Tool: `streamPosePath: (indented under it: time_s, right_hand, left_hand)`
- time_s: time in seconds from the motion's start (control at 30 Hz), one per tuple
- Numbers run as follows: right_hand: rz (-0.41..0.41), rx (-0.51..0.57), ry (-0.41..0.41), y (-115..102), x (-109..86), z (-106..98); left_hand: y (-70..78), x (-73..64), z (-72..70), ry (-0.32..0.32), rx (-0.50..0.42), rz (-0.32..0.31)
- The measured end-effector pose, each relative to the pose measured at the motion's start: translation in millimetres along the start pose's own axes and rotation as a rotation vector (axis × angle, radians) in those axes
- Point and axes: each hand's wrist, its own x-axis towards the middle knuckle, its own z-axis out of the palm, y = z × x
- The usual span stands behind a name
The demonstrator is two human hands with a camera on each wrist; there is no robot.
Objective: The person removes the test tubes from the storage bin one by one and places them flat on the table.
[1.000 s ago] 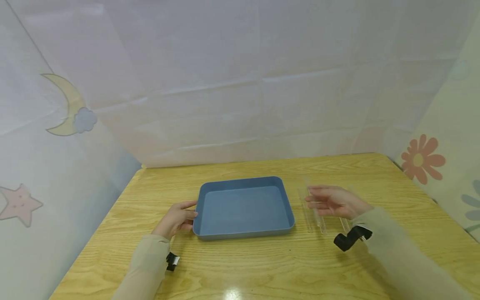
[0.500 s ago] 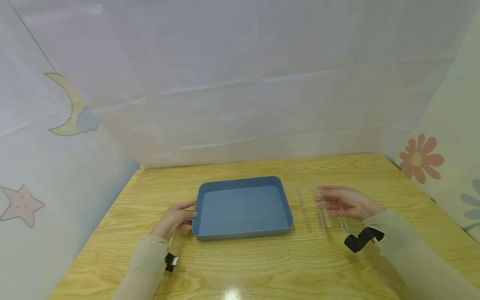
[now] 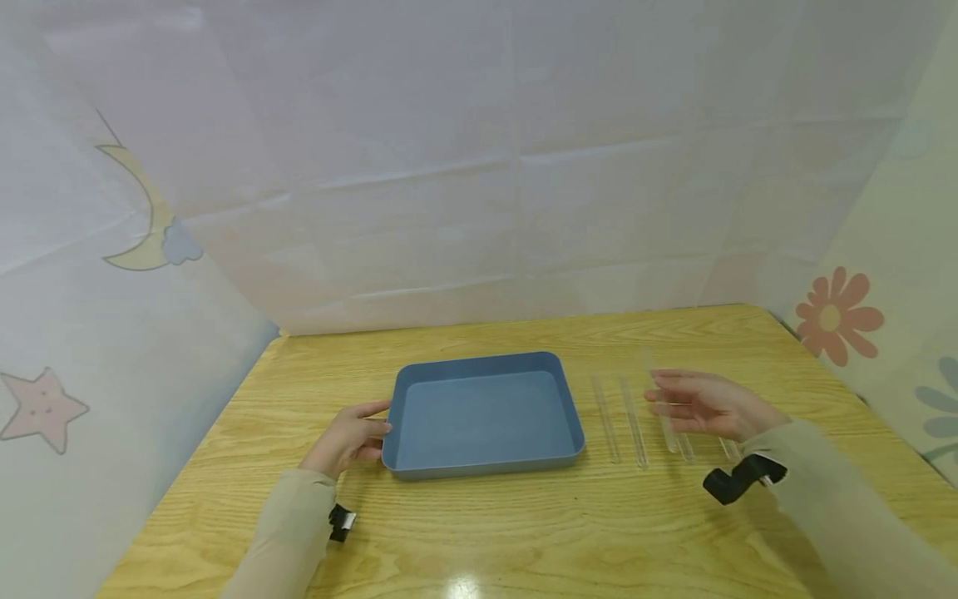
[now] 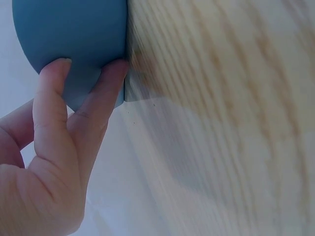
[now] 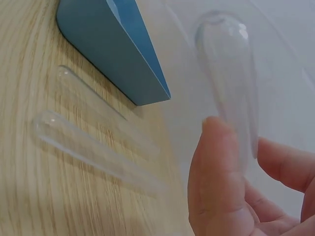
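In the head view a blue rectangular tray [image 3: 486, 420] lies on the wooden table. My left hand [image 3: 350, 437] is at its left end, and in the left wrist view the fingertips touch the tray's outer wall. To the right of the tray, my right hand [image 3: 714, 405] pinches a clear test tube [image 5: 231, 73] between thumb and fingers, its rounded end pointing away from the palm in the right wrist view. Two more clear test tubes, one nearer the tray [image 3: 606, 420] and one beside it [image 3: 633, 424], lie side by side on the table.
Partly behind the right hand are further clear tubes, one showing its lower end [image 3: 686, 449]. The wooden table [image 3: 479, 532] meets a pale cloth backdrop [image 3: 479, 208] along its back edge.
My right hand has moved right with the test tube, away from the tray. The two tubes nearest the tray are now uncovered. My left hand stays at the tray.
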Motion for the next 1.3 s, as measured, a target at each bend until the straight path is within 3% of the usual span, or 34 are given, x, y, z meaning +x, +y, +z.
streamPosePath:
  time_s: [0.27, 0.47, 0.97, 1.3]
  right_hand:
    - [-0.003, 0.093, -0.041, 1, -5.5, -9]
    - [-0.001, 0.06, -0.006, 3, -8.4, -16]
    - [0.002, 0.051, -0.023, 8, -18.4, -44]
    - [0.0, 0.063, -0.038, 7, -29.0, -59]
  left_hand:
    - [-2.3, 0.5, -0.8, 0.004, 0.007, 0.0]
    - [-1.7, -1.1, -0.6, 0.005, 0.013, -0.002]
    - [0.9, 0.4, 1.6, 0.007, 0.008, -0.014]
    - [6.5, 0.1, 2.4, 0.019, 0.082, -0.016]
